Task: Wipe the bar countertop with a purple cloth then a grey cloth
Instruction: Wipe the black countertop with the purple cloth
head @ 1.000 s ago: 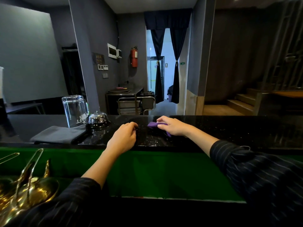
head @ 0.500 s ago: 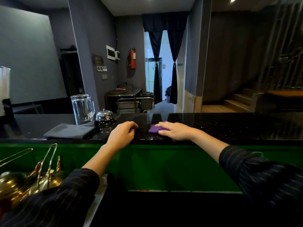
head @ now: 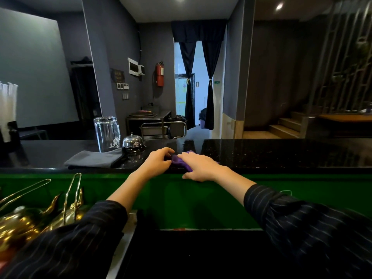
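- Left hand [head: 158,162], centre of frame, has its fingers curled and pinches the purple cloth [head: 179,161] by its left edge.
- Right hand [head: 202,167] lies fairly flat on the cloth at the countertop [head: 281,156] front edge.
- Grey cloth [head: 94,159] lies folded, centre-left.

Readable markings, head view:
- Upturned glass [head: 107,133] on the counter [head: 281,155]: white printed lettering low on its side, too blurred to read.
- Dark wall plaque [head: 118,75]: gold characters, illegible.
- Small sign [head: 197,84] by the doorway: standing-figure pictogram, no words.
- Green sign [head: 217,82]: text unreadable.
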